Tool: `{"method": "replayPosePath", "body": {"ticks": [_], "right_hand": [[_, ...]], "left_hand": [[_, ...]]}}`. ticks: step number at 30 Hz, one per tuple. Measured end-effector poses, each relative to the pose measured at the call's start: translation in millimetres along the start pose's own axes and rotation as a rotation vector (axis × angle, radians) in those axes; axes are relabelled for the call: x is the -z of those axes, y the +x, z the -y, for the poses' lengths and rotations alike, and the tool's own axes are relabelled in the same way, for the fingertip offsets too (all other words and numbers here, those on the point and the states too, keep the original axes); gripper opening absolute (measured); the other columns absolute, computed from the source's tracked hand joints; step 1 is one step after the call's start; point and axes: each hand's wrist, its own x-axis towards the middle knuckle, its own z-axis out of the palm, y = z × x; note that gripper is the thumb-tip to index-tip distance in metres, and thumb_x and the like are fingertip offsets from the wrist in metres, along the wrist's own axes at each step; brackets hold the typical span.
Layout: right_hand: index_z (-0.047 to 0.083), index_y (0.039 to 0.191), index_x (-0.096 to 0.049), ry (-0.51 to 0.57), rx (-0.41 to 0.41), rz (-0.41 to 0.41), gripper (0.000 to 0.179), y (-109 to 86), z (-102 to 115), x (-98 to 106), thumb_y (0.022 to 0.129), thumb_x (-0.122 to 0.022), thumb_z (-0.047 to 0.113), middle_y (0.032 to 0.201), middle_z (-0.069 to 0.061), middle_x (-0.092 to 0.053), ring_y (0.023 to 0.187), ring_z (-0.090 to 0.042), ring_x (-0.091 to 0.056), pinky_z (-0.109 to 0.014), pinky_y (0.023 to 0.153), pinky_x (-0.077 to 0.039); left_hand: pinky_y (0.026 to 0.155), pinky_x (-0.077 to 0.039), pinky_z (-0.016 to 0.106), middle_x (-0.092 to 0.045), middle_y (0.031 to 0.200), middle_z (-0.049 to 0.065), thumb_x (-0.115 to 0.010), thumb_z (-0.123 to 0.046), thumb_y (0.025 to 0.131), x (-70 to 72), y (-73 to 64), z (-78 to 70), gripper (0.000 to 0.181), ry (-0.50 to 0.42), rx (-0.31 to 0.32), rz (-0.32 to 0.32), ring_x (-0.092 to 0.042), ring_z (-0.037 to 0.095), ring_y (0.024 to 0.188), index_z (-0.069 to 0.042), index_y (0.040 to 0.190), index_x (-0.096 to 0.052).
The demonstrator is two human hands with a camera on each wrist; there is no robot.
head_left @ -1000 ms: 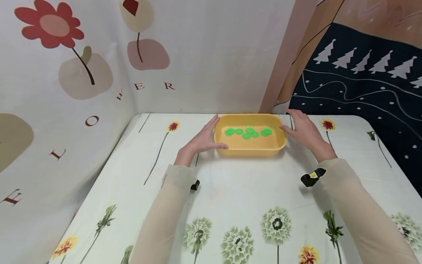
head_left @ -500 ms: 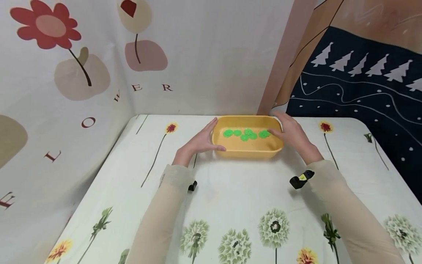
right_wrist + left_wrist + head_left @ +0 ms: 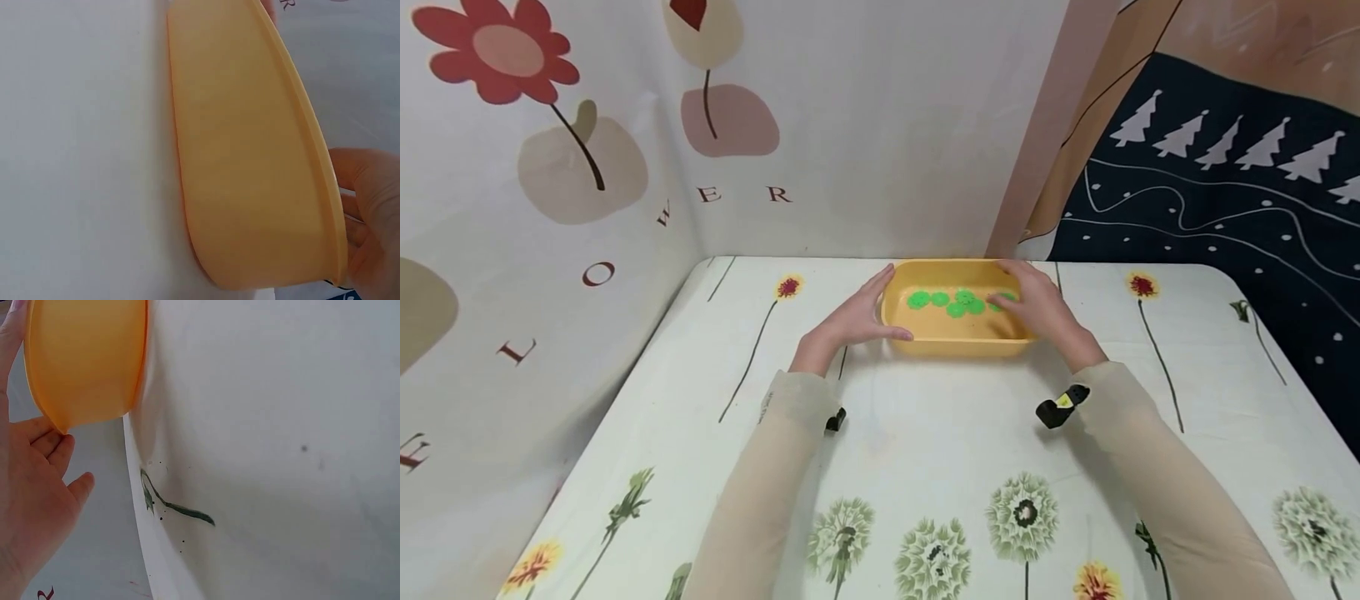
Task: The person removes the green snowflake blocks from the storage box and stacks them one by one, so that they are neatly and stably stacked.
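Note:
A yellow plastic tub (image 3: 958, 342) stands near the far edge of the table in the head view. Several flat, round green pieces (image 3: 964, 298) lie on its floor, the rightmost partly hidden by my right hand. My left hand (image 3: 853, 318) holds the tub's left end, thumb along the front rim and fingers at the back left corner. In the left wrist view, bent fingertips (image 3: 62, 447) meet the rim. My right hand (image 3: 1045, 307) reaches over the right end, thumb and fingers spread above the green pieces. The right wrist view shows the tub's outer wall (image 3: 244, 156) beside that hand.
A white cloth with printed flowers (image 3: 1025, 510) covers the table. Behind it hangs a pale flower-print curtain (image 3: 880, 125), and at right a dark cloth with white trees (image 3: 1210, 200). A small black camera (image 3: 1062, 406) sits at the right wrist.
My right hand has moved left from the tub's right edge to over its inside, covering the rightmost green pieces. My left hand keeps its place on the left end.

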Motion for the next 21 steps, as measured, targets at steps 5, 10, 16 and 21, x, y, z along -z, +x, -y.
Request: {"method": "replayPosePath", "body": {"ticks": [5, 10, 16, 21], "right_hand": [[0.0, 0.147, -0.044, 0.024, 0.011, -0.011, 0.06, 4.1, 1, -9, 0.096, -0.067, 0.021, 0.151, -0.022, -0.045, 0.142, -0.04, -0.039, -0.055, 0.119, -0.031], [-0.001, 0.145, -0.046, 0.056, 0.026, -0.018, 0.058, 6.9, 1, -16, 0.095, -0.068, 0.019, 0.147, -0.024, -0.049, 0.139, -0.039, -0.042, -0.054, 0.118, -0.031], [-0.005, 0.143, -0.048, 0.134, 0.013, -0.009, 0.057, 13.6, 3, -19, 0.094, -0.069, 0.016, 0.141, -0.027, -0.053, 0.13, -0.041, -0.051, -0.052, 0.112, -0.041], [-0.005, 0.142, -0.049, 0.297, -0.095, 0.023, 0.053, 21.8, 5, -21, 0.096, -0.066, 0.016, 0.143, -0.025, -0.053, 0.131, -0.041, -0.053, -0.049, 0.111, -0.044]], "left_hand": [[0.126, -0.019, 0.049, 0.002, 0.17, -0.008, -0.084, -0.054, 0.073, 0.7, 0.6, -0.6, 0.125, 0.014, 0.004, -0.002, -0.005, 0.021, 0.158, -0.019, 0.162, -0.004], [0.126, -0.019, 0.048, 0.001, 0.17, -0.008, -0.084, -0.055, 0.073, 0.6, -0.2, -1.5, 0.125, 0.014, 0.014, 0.005, -0.005, 0.02, 0.158, -0.018, 0.162, -0.004], [0.126, -0.02, 0.049, 0.001, 0.17, -0.009, -0.084, -0.055, 0.073, 1.6, -0.3, -1.9, 0.125, 0.02, 0.013, 0.006, -0.006, 0.02, 0.158, -0.019, 0.162, -0.004], [0.126, -0.021, 0.048, 0.002, 0.17, -0.008, -0.083, -0.054, 0.074, 0.8, 0.4, -0.8, 0.124, 0.011, 0.007, 0.003, -0.007, 0.02, 0.157, -0.019, 0.162, -0.004]]}}
